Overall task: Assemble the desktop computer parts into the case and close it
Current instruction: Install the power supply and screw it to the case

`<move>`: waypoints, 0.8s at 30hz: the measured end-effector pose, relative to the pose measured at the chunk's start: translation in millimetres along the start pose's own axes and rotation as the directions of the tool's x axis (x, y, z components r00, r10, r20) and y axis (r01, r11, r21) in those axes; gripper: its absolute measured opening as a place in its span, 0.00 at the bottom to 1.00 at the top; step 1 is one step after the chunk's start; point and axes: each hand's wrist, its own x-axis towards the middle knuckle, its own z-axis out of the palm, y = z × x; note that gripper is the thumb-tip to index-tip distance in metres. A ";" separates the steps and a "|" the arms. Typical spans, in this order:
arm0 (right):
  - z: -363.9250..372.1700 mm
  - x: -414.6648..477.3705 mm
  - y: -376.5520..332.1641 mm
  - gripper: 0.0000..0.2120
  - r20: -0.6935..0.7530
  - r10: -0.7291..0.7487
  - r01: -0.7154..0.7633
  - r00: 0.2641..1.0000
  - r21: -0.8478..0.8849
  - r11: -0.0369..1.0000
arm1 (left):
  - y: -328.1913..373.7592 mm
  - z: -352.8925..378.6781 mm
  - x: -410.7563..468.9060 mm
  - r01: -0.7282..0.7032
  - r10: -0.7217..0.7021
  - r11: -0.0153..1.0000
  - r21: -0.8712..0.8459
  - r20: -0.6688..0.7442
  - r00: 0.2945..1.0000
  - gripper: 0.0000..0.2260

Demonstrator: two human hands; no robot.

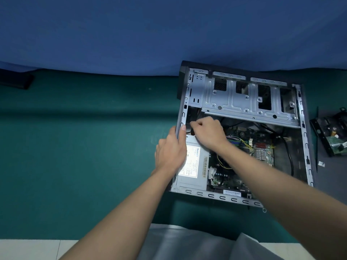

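Steel-grey case (221, 197) lies open on its side on the green desk (75, 147), power supply (195, 177) in its near-left corner. Left hand (171, 152) grips the left wall; right hand (208, 132) curls just past the supply, its hold hidden. Farther back, the drive cage (234, 104).

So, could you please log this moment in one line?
left hand holds case | right hand fingers curled by power supply, grasp unclear

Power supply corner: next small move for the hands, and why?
Likely ease the power supply snug into its corner: the left hand holds the case wall beside it, and the right hand is curled at its far end. What it pinches, if anything, is hidden.
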 end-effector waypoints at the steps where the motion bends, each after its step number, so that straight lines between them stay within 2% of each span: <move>1: 4.1 -11.6 2.4 0.26 -0.073 0.004 -0.003 0.997 0.016 1.000 | 0.2 -0.1 0.1 -0.003 0.003 1.000 0.000 0.000 1.000 0.26; 5: 18.3 -35.8 -0.3 0.29 -0.132 0.042 -0.037 0.990 0.044 0.998 | 0.3 -0.5 0.3 -0.011 0.011 1.000 -0.003 0.004 1.000 0.26; 12: 20.3 -22.9 0.8 0.26 -0.108 0.130 -0.125 0.986 0.059 0.990 | 0.1 1.2 2.0 0.021 -0.021 1.000 0.013 0.016 1.000 0.27; 24: 15.3 -24.8 -1.2 0.24 -0.064 0.166 -0.164 0.984 0.043 0.986 | 5.1 0.5 3.8 -0.005 0.006 0.997 0.076 -0.012 1.000 0.27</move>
